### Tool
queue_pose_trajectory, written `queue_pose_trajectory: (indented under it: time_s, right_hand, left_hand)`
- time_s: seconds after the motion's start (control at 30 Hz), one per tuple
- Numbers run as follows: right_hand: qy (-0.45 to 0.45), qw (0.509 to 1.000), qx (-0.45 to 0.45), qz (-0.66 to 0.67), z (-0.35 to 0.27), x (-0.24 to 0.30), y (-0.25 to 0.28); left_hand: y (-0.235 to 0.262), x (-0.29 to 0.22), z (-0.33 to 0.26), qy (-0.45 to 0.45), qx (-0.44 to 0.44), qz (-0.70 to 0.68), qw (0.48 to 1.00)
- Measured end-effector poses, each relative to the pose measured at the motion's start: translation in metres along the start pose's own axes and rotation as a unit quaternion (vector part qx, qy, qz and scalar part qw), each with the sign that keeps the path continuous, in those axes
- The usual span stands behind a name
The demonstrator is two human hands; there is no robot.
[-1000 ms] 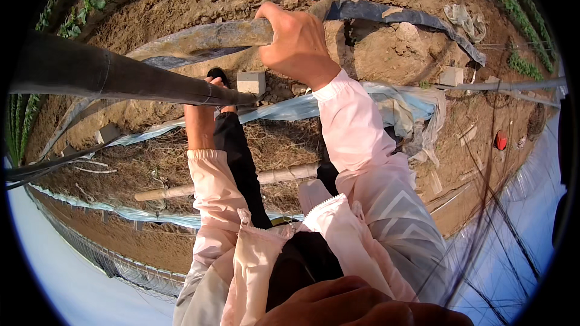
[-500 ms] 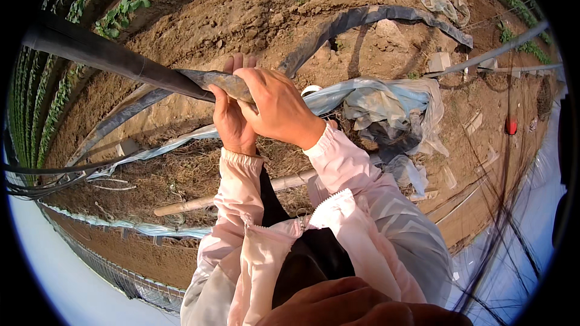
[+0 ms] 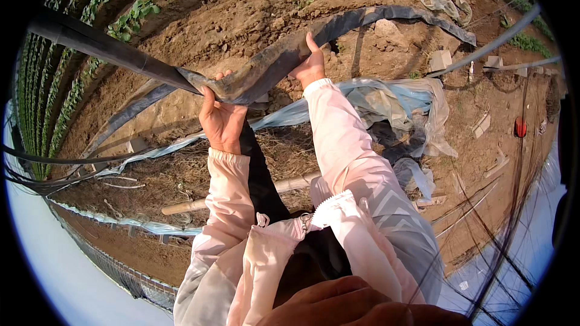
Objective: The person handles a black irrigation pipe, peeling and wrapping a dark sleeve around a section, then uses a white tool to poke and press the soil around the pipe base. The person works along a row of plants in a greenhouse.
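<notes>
A dirty grey-black layflat hose [image 3: 257, 77] stretches between my hands and curves away to the right over the soil. Near its left end, my left hand [image 3: 222, 122] holds it from below, thumb in front and fingertips showing over the top edge. Just beyond that thumb, the hose meets or overlaps the end of a rigid black pipe [image 3: 109, 46] that slants in from the upper left; the exact join is hard to make out. Further along, my right hand [image 3: 311, 66] grips the hose's lower edge with its thumb pointing up.
Another dark flat strip [image 3: 136, 110] lies behind the pipe. Crumpled blue and clear plastic sheeting [image 3: 386, 99] rests on the ground, with a wooden pole [image 3: 187, 206] across dry straw nearer me. Green crop rows [image 3: 78, 78] stand far left. A red object [image 3: 520, 127] sits at right.
My right hand has left its place beside the left hand and moved right and away along the hose. The bunched hose between them is now spread out; my left hand stays near the pipe end.
</notes>
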State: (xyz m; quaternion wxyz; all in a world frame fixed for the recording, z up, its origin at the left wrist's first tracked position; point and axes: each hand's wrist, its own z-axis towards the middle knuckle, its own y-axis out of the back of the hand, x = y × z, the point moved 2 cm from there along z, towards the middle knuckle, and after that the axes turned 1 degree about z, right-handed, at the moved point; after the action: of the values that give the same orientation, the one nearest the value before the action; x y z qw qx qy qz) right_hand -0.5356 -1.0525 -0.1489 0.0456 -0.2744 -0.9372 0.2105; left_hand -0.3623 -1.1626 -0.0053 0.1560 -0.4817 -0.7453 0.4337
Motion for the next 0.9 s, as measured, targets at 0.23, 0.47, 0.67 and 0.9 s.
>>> queue_pose_trajectory:
  time_s: [0.23,0.47,0.67,0.9]
  right_hand:
    - [-0.04,0.895,0.355,0.267,-0.118,0.007,0.013]
    - [-0.012,0.959,0.234,0.159,-0.128,-0.01,0.081]
    - [0.36,0.62,-0.007,-0.697,-0.089,-0.009,0.11]
    - [0.521,0.259,0.251,-0.774,-0.07,-0.074,-0.079]
  left_hand:
    - [0.018,0.008,0.011,0.071,0.022,-0.181,0.981]
    - [0.013,0.009,-0.011,0.019,0.009,-0.098,0.995]
    - [0.048,0.004,0.015,-0.076,-0.117,0.094,0.986]
    - [0.06,0.037,0.029,-0.078,-0.198,0.264,0.941]
